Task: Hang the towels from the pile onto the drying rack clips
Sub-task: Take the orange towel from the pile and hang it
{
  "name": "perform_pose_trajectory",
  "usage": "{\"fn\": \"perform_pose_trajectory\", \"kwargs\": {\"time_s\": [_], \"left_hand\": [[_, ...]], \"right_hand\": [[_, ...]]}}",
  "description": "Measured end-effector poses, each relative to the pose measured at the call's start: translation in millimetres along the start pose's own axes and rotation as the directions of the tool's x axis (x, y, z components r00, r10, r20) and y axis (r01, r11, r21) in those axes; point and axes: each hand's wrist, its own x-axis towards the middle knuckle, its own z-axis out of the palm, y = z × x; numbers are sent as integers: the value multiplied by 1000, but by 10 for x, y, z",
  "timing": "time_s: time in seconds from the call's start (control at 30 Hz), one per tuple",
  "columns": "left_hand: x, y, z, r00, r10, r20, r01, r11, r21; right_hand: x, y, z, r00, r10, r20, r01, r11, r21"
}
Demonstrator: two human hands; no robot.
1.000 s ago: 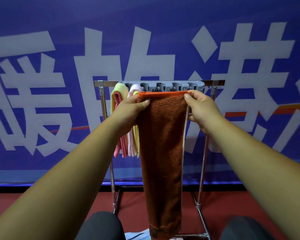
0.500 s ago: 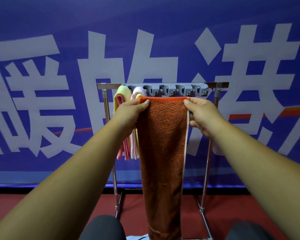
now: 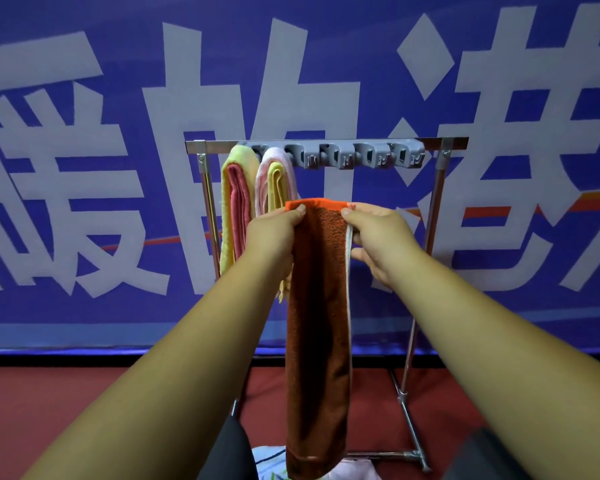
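The left hand and the right hand each pinch the top hem of the folded orange towel. Their fingers are clamped on its two upper corners, and the cloth hangs straight down below them. Above the fingers, apart from the towel, runs the grey row of clips on the drying rack. Up and to the left of the fingers, two yellow-and-pink bundles hang from clips.

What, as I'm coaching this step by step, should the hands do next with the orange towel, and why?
Probably lift the orange towel's top edge up into the nearest empty clip. The left hand and right hand pinch that edge, bunched narrow, below the grey clip bar, and the yellow towel and pale pink towel fill the places to that clip's left.
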Motion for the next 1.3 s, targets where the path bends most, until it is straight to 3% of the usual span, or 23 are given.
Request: {"fn": "perform_pose_trajectory", "kwargs": {"time_s": [0.33, 0.6, 0.83, 0.97, 1.13, 1.3], "left_hand": [[-135, -295, 66, 981, 103, 165, -114, 992, 60], [-58, -340, 72, 963, 105, 248, -151, 973, 176], [65, -381, 1, 950, 238, 201, -281, 933, 226], [71, -362, -19, 941, 273, 200, -321, 906, 275], [51, -290, -103, 937, 229, 264, -304, 906, 295], [54, -264, -272, 911, -6, 412, -122, 951, 283]], "right_hand": [[34, 301, 163, 1000, -29, -3, 29, 999, -31], [60, 387, 164, 998, -66, 1, 66, 992, -104], [-13, 383, 130, 990, -64, 122, 69, 997, -30], [17, 383, 135, 997, -30, 75, 27, 999, 34], [65, 311, 129, 997, -21, 77, 18, 999, 43], [140, 208, 108, 995, -76, 61, 77, 997, -14]]}}
